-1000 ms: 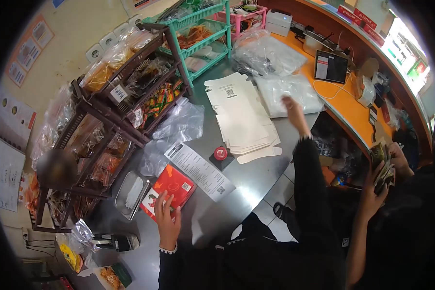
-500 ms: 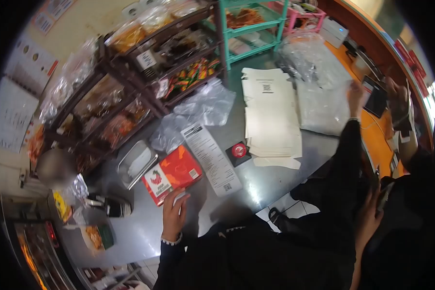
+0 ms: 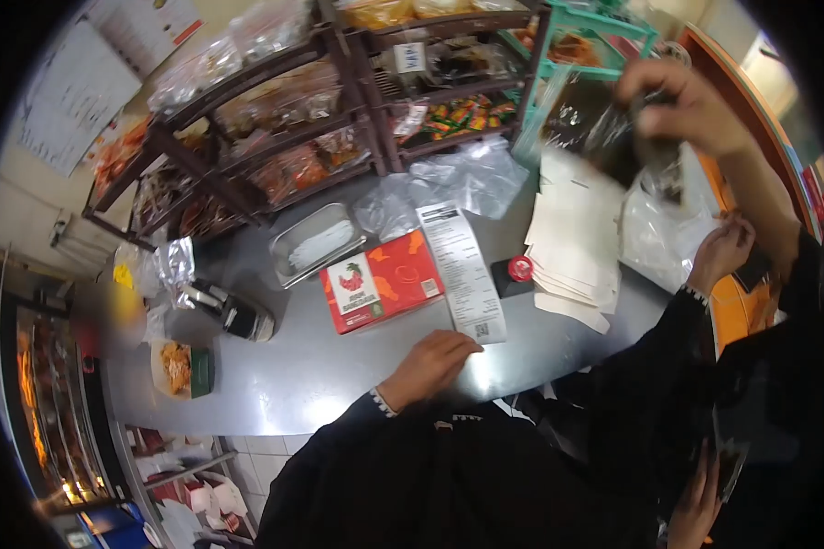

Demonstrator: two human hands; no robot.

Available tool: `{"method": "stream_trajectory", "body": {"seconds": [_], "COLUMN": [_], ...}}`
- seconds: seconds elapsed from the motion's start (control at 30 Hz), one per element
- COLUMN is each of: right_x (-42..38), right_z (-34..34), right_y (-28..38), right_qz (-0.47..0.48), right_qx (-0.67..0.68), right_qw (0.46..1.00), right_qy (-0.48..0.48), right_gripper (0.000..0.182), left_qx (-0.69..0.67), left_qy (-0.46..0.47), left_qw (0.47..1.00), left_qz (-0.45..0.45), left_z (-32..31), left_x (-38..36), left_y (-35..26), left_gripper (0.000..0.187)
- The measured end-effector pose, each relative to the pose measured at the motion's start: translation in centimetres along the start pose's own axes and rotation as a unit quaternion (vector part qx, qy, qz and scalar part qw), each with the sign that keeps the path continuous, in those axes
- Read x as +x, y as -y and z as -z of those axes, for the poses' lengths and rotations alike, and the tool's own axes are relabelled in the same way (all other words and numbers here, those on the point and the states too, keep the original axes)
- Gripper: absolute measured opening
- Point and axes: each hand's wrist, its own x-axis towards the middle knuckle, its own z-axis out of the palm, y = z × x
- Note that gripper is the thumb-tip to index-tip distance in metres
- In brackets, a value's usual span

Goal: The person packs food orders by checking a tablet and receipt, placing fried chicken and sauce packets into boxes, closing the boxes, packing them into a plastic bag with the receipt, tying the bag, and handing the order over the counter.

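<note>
My left hand point(image 3: 428, 369) lies over the metal counter's front part, fingers stretched out toward the lower end of a long printed receipt point(image 3: 468, 284). Just beyond it sits a closed red and white food box point(image 3: 382, 282) with a chicken logo. On the right, my right hand point(image 3: 721, 252) has its fingers closed at the edge of clear plastic bags point(image 3: 652, 240). A stack of flat white cardboard box blanks point(image 3: 572, 242) lies between my hands. Next to the receipt is a small black item with a red round top point(image 3: 519, 268).
Another person's blurred hand point(image 3: 677, 105) holds a dark-filled clear bag above the cardboard. A second hand point(image 3: 699, 499) holds a flat device at lower right. A metal tray point(image 3: 316, 245), brown racks point(image 3: 357, 110) of packets and an open food box point(image 3: 183, 369) stand around.
My left hand has moved right from the red box toward the receipt's lower end. My view has swung left. A co-worker's hand with a dark-filled bag now reaches over the cardboard.
</note>
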Motion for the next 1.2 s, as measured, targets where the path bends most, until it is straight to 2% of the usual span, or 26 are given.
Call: {"method": "stream_trajectory", "body": {"seconds": [0.13,0.17,0.27,0.3,0.33,0.37,0.4,0.43,0.47,0.5,0.53,0.6,0.63,0.73,0.8,0.93,1.0,1.03,1.1,1.13,1.17,1.2], "right_x": [5.1,6.3,10.2,11.5,12.2,12.6,12.8,12.7,12.1,12.1,11.4,10.4,10.1,9.5,9.7,10.1,9.9,10.0,9.5,9.4,9.7,10.0], "right_z": [-4.3,-5.2,-7.7,-8.5,-9.3,-10.1,-11.0,-11.8,-12.6,-12.8,-13.6,-12.8,-11.8,-11.7,-12.0,-13.3,-14.0,-14.8,-16.7,-17.4,-17.2,-17.9], "right_y": [4.6,5.2,5.9,5.8,5.7,5.5,5.0,4.8,5.0,6.9,7.9,10.3,11.3,12.5,12.6,13.1,14.5,14.4,14.9,15.4,16.7,17.2], "right_qz": [0.047,0.052,0.058,0.059,0.058,0.052,0.044,0.035,0.029,0.002,0.069,0.045,-0.028,0.019,-0.025,-0.056,-0.068,-0.030,-0.066,-0.085,-0.070,-0.052], "right_qx": [0.130,0.143,0.157,0.153,0.148,0.144,0.145,0.147,0.171,0.140,0.259,0.253,0.239,0.286,0.289,0.287,0.288,0.284,0.337,0.363,0.351,0.324], "right_qw": [0.952,0.935,0.886,0.874,0.865,0.859,0.855,0.853,0.856,0.850,0.855,0.880,0.872,0.884,0.869,0.856,0.855,0.856,0.837,0.827,0.826,0.834], "right_qy": [0.274,0.321,0.432,0.458,0.476,0.488,0.496,0.499,0.488,0.508,0.445,0.399,0.426,0.371,0.400,0.426,0.425,0.431,0.426,0.421,0.435,0.443], "right_gripper": [0.014,0.016,0.020,0.022,0.024,0.025,0.027,0.028,0.030,0.017,0.013,0.013,0.014,0.014,0.014,0.015,0.016,0.019,0.020,0.021,0.022,0.023], "left_qx": [-0.018,-0.038,0.018,0.074,0.092,0.264,0.427,0.532,0.585,0.603,0.614,0.491,0.423,0.604,0.622,0.538,0.528,0.514,0.489,0.486,0.495,0.466], "left_qy": [0.035,0.013,-0.141,-0.246,-0.431,-0.484,-0.515,-0.511,-0.510,-0.422,-0.330,-0.385,-0.406,-0.400,-0.382,-0.399,-0.391,-0.387,-0.364,-0.356,-0.359,-0.365], "left_qw": [0.999,0.999,0.986,0.945,0.834,0.768,0.674,0.539,0.457,0.458,0.456,0.574,0.625,0.545,0.546,0.614,0.645,0.662,0.692,0.707,0.728,0.751], "left_qz": [0.016,0.028,0.089,0.200,0.332,0.327,0.313,0.407,0.435,0.499,0.554,0.530,0.516,0.423,0.412,0.417,0.390,0.384,0.388,0.371,0.309,0.292], "left_z": [0.5,0.5,1.8,2.7,4.7,8.7,13.6,17.6,20.6,21.7,22.3,22.1,21.8,19.2,18.2,18.1,17.7,17.3,15.8,14.6,13.4,11.3], "left_x": [-2.3,-3.5,-9.1,-12.2,-15.3,-19.5,-24.9,-31.5,-32.9,-37.1,-39.2,-41.3,-41.5,-37.8,-36.3,-35.2,-33.8,-33.5,-31.3,-29.5,-27.5,-26.6], "left_y": [-0.3,0.3,2.4,3.1,4.4,6.0,7.9,10.4,9.3,10.5,11.6,13.8,13.5,12.6,11.9,11.4,10.8,10.7,9.4,8.1,6.9,6.7], "left_gripper": [0.021,0.024,0.021,0.022,0.011,0.016,0.024,0.033,0.044,0.041,0.038,0.033,0.030,0.021,0.018,0.014,0.013,0.013,0.014,0.013,0.010,0.008]}}
